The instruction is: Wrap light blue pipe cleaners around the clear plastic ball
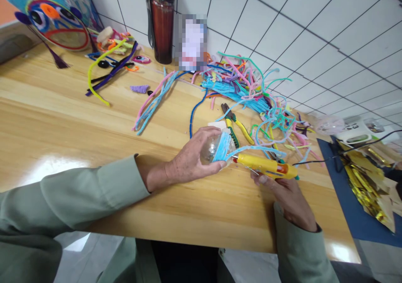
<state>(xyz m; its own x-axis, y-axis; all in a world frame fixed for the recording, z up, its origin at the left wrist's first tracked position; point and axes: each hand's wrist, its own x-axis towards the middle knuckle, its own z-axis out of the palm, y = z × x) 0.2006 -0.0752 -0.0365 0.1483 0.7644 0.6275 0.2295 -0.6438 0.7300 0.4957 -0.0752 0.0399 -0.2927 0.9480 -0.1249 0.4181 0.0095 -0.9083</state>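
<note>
My left hand (191,155) is closed around a clear plastic ball (207,150) partly wrapped with light blue pipe cleaner (222,145). A loose end of that blue strand runs off to the right, above the glue gun. In my right hand (284,191) is a yellow hot glue gun (265,165), its nozzle touching or very near the ball's right side. A black cord trails from the gun's back toward the right. Just behind the ball lie pliers (237,126) with yellow and green handles.
A tangled heap of coloured pipe cleaners (248,86) lies along the tiled wall. Behind stand a dark red thermos (161,23) and a pixelated phone-like object (192,44). A decorated face craft (58,23) is at the upper left. Gold foil (366,186) lies on a blue mat (333,161) at right.
</note>
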